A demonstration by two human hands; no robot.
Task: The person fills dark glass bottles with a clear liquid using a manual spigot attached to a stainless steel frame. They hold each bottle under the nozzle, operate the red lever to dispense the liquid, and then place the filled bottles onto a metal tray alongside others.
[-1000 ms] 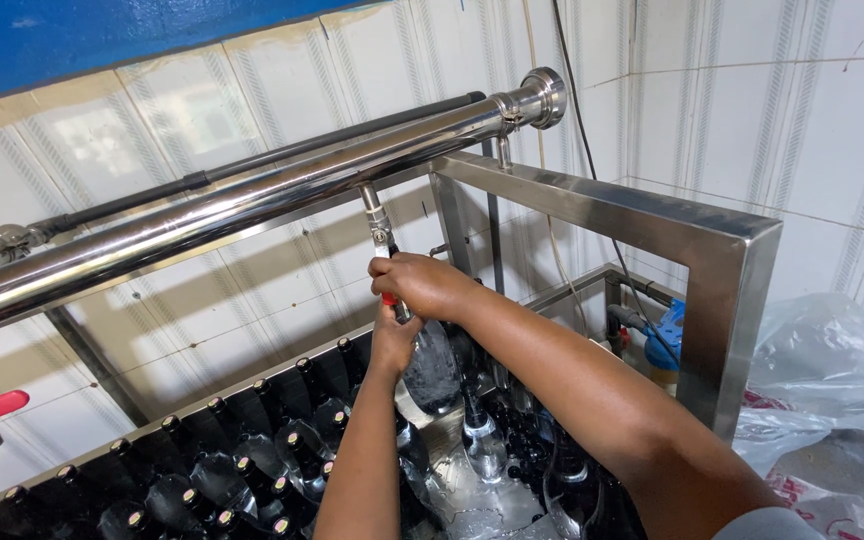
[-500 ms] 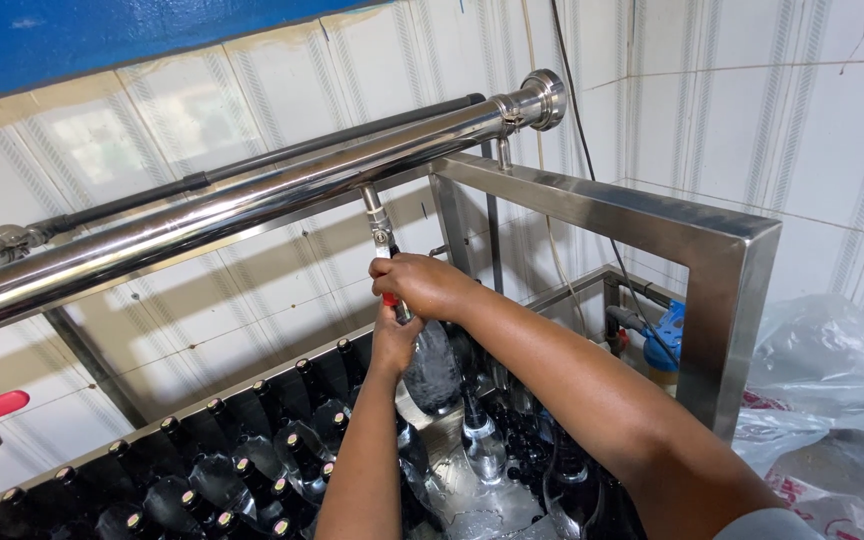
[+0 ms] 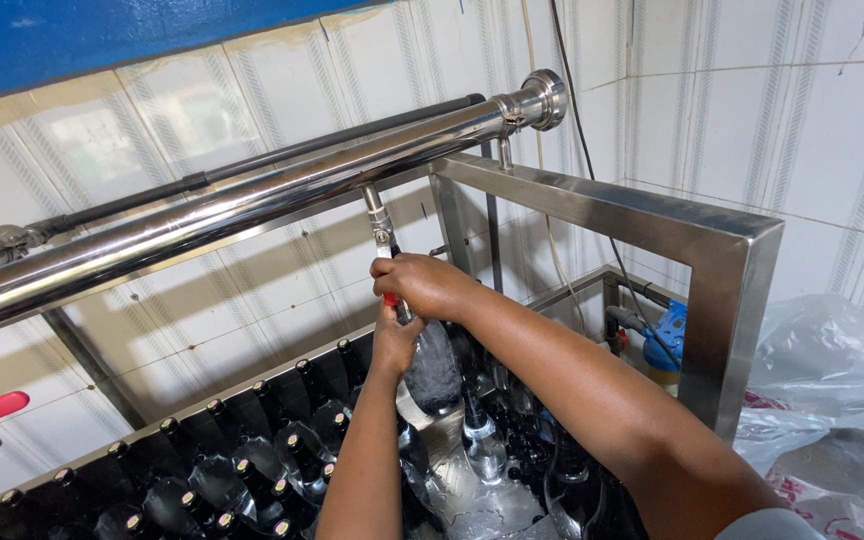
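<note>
Head view: hands grip valve handle (image 3: 390, 297) and upright bottle (image 3: 434, 365), neck up under tap.

Bottling room (steel pipe (image 3: 252, 200), bottles (image 3: 252, 470))

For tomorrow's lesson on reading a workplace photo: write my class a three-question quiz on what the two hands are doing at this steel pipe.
1. True or false: the right hand rests on the small valve with a red handle under the steel pipe.
2. What does the left hand hold up to the spout?
A. a clear bottle
B. a metal cup
C. a sponge
3. Fill in: the dark-capped bottles stand in ____ below the pipe.

Key: 1 true; 2 A; 3 rows.
</note>
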